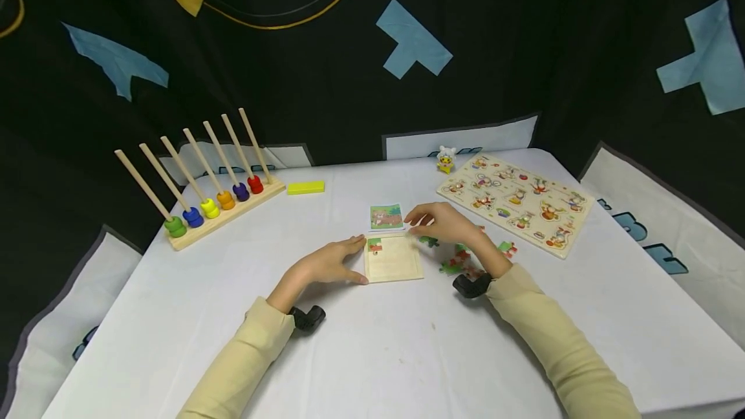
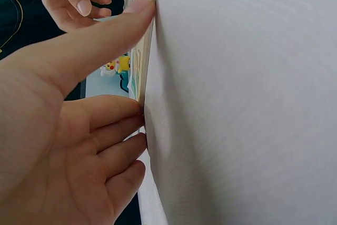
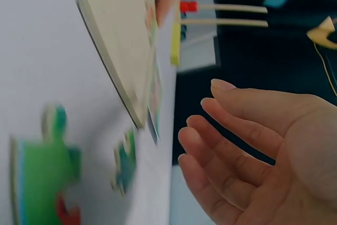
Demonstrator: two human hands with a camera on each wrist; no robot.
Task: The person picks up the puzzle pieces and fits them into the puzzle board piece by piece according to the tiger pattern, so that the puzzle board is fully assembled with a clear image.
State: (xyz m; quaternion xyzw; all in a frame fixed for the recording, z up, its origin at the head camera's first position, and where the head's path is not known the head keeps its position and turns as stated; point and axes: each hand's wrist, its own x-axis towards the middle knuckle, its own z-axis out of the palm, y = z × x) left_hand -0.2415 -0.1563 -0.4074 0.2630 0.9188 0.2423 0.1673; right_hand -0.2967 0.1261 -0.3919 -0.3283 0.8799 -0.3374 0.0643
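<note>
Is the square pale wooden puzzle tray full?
No, the tray is mostly bare wood, with a red-and-green piece in its far-left corner.

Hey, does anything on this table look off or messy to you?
Mostly fine. A few small brownish marks spot the otherwise plain white tablecloth, on the near side of the wooden tray; I can't tell whether they're stains or crumbs.

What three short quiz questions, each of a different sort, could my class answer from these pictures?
1. True or false: the right hand is holding something.
2. In the head view, which corner of the wooden tray has the puzzle piece: A) upper left, B) upper right, C) lower right?
3. What colour sits at the foot of the rightmost peg on the rack?

Key: 1 false; 2 A; 3 red.
</note>
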